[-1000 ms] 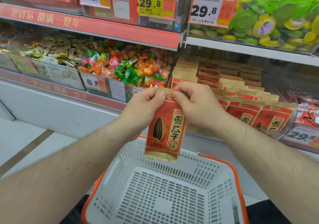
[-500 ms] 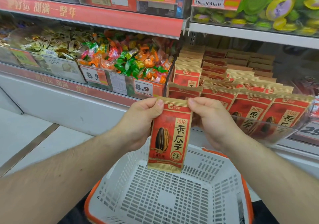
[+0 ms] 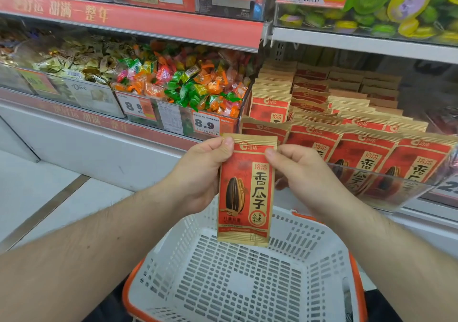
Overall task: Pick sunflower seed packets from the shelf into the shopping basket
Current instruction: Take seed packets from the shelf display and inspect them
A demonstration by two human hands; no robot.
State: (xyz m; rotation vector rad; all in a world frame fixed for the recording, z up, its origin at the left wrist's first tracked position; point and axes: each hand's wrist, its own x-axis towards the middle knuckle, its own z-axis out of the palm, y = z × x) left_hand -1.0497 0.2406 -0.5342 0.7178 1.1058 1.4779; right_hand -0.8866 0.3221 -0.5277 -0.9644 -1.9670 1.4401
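Note:
A red and tan sunflower seed packet (image 3: 245, 192) hangs upright in front of me, over the far side of the white shopping basket (image 3: 319, 267) with its orange rim. My left hand (image 3: 198, 175) pinches the packet's top left corner. My right hand (image 3: 307, 173) pinches its top right edge. Several more of the same packets (image 3: 361, 153) stand in rows on the lower shelf to the right, behind a clear plastic front. The basket holds nothing that I can see.
A bin of bright wrapped candies (image 3: 188, 86) with an 8.9 price tag sits left of the packets, and a bin of gold-wrapped sweets (image 3: 74, 61) further left. Green and yellow jelly cups (image 3: 396, 2) fill the upper right shelf. Pale floor lies at the left.
Both hands have carried the packet lower and nearer to the basket. The view has tilted down, so the shelf sits higher in the frame.

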